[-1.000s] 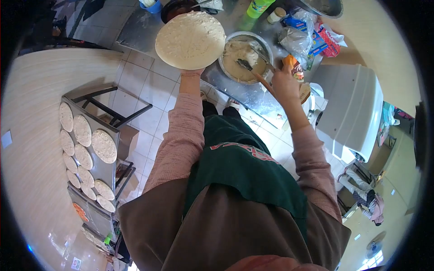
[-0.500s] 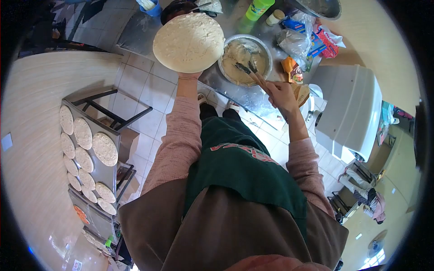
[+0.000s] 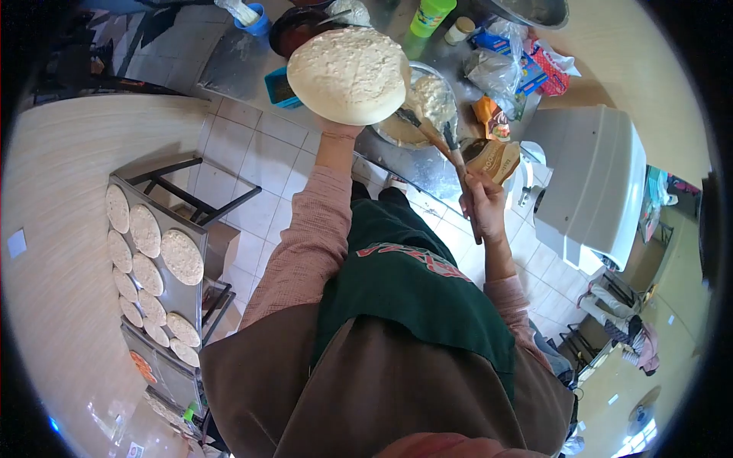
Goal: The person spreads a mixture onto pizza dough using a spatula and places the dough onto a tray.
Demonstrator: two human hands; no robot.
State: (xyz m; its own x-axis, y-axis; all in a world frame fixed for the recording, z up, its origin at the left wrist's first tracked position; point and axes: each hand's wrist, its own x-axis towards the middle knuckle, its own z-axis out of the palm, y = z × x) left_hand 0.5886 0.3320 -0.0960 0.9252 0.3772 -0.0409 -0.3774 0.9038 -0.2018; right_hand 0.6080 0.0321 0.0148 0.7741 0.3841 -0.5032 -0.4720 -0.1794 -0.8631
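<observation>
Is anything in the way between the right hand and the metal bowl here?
Nothing visible blocks it: the right hand holds wooden handles that point toward the metal bowl. A brown packet lies close beside them, and the round dough hides part of the bowl from the camera.

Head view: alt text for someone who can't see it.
The left hand holds up a pale doughy round while the right hand grips a wooden-handled utensil angled toward a metal bowl of pale mixture. More flat rounds lie on a table at frame left.
</observation>
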